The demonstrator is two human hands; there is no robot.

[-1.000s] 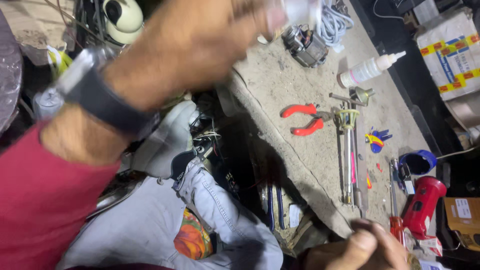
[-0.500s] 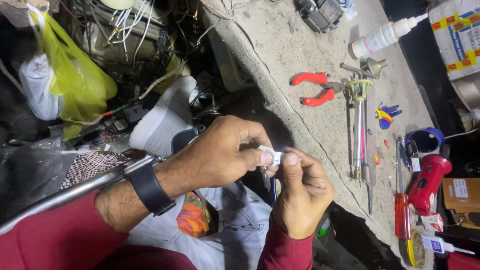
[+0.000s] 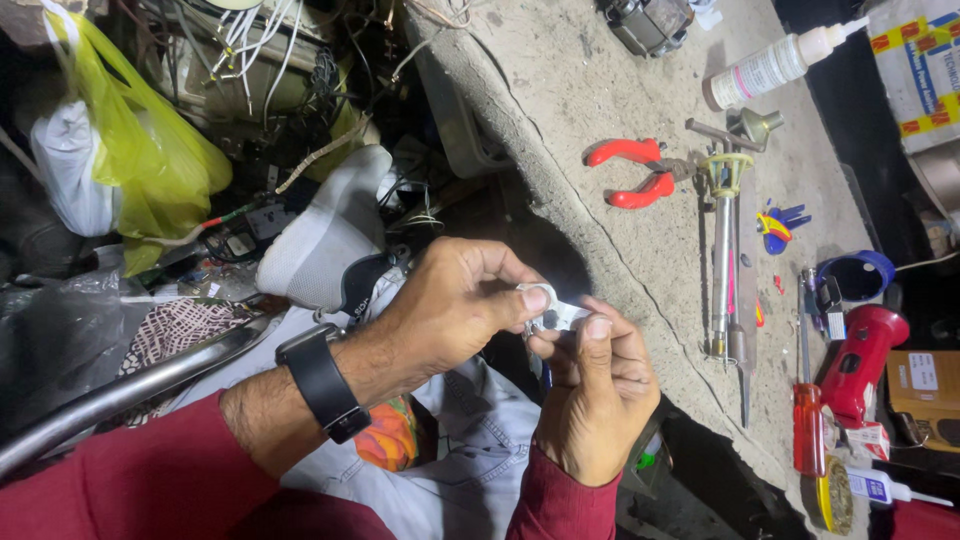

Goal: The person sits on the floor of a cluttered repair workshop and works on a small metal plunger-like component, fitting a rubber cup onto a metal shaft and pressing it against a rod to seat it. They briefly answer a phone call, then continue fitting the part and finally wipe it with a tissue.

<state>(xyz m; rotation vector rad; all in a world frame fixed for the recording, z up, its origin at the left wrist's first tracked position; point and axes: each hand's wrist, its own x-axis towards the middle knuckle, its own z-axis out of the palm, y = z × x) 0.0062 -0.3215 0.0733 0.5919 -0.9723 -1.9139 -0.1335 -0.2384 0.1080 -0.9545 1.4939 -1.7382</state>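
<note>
The small white part [image 3: 553,312] pinched between the left hand [image 3: 455,305] and the right hand [image 3: 595,395] is mostly covered by fingertips; its shape cannot be told. A blue stub [image 3: 546,374] below it, perhaps a handle, is hidden behind the right palm. The white bottle [image 3: 775,66] loses its nozzle tip at the right. The motor housing [image 3: 648,20] is cut by the top edge, the yellow disc [image 3: 830,500] by the bottom edge.

Repair workshop, red pliers [image 3: 632,172], screwdriver [image 3: 808,420], loose wires [image 3: 262,40]
</note>
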